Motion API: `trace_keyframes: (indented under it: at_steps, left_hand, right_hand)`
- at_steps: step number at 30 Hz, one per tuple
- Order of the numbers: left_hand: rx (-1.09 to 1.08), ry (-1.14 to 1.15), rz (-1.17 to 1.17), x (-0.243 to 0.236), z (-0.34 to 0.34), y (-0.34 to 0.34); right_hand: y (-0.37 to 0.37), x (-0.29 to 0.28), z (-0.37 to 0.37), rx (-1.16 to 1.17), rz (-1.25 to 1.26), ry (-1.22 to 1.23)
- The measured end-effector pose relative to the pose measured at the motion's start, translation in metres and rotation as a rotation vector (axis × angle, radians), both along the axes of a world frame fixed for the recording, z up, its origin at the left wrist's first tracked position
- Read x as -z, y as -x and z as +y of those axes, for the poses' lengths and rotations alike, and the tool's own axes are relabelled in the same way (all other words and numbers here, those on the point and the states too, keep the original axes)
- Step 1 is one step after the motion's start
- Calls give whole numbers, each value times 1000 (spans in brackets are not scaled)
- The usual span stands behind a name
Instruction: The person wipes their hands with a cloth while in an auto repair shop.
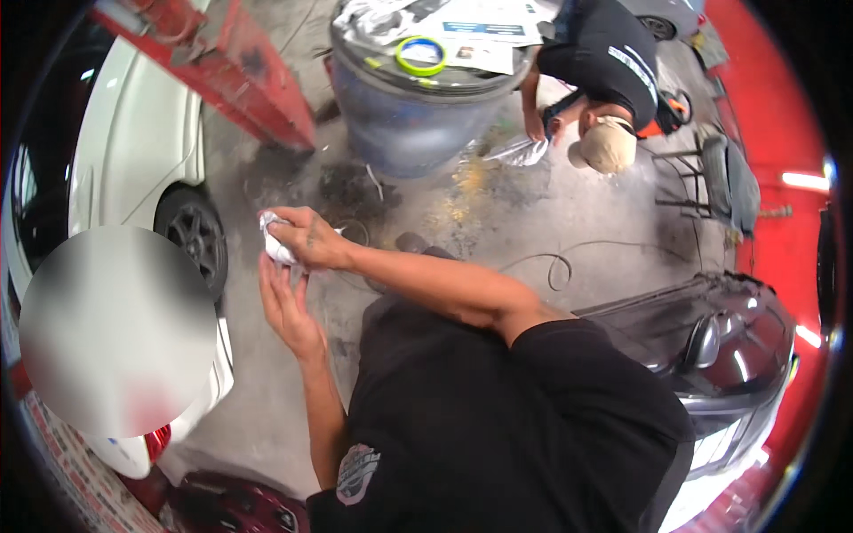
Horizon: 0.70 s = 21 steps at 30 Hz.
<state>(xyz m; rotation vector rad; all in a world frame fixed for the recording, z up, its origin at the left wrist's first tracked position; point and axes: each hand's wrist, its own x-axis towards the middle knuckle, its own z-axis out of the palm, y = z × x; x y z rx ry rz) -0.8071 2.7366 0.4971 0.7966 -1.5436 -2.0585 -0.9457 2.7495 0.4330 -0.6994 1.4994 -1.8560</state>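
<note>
A crumpled white cloth (278,247) is bunched in my right hand (313,238), which has its fingers and thumb closed around it. Just below it, my left hand (291,313) is raised with its fingers stretched out and the fingertips close to the cloth's lower edge. Whether those fingertips touch the cloth, I cannot tell. Both hands are held over the concrete floor (253,391), to the right of the black wheel (191,235) of a white car (138,142).
A red lift post (258,89) stands at upper left. Beside it is a large grey drum (413,124) with papers and a green tape roll (420,56) on top. Another person (613,71) bends down at upper right, holding white material. A hose (555,266) and dark car (711,346) are at right.
</note>
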Motion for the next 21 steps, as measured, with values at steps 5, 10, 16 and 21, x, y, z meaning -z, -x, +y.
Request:
trace_keyframes:
  at_steps: [5, 10, 16, 21]
  left_hand:
    - [3, -526, -36, 58, -25, 28]
    - [45, -509, -88, 143, -57, 25]
    - [232, -737, -33, 134, 13, 69]
    - [225, -437, -215, 156, 48, 87]
  right_hand:
    - [-29, 72, 29, -74, 606, -99]
    - [-40, 26, 86, -251, 740, -408]
    - [-5, 45, 125, 3, 632, -450]
    - [-22, 62, 161, -30, 910, -644]
